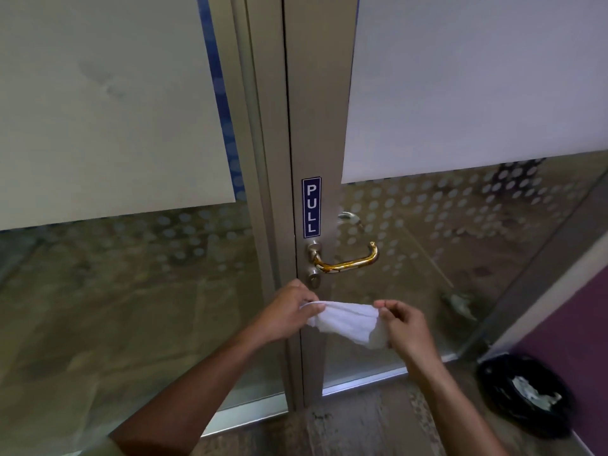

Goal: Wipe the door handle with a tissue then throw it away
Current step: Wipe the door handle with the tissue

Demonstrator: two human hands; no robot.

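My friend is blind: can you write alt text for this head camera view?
Two hands, left hand and right hand, stretch a white tissue just below a gold door handle on a glass door. A black bin sits at lower right.

Your single head-worn camera looks forward and steeply down at a grey metal-framed glass door (316, 126), close enough that the curved brass door handle (348, 263) sits near centre. Its wide angle bends the frame lines and takes in the black-lined waste bin (523, 393) at lower right.
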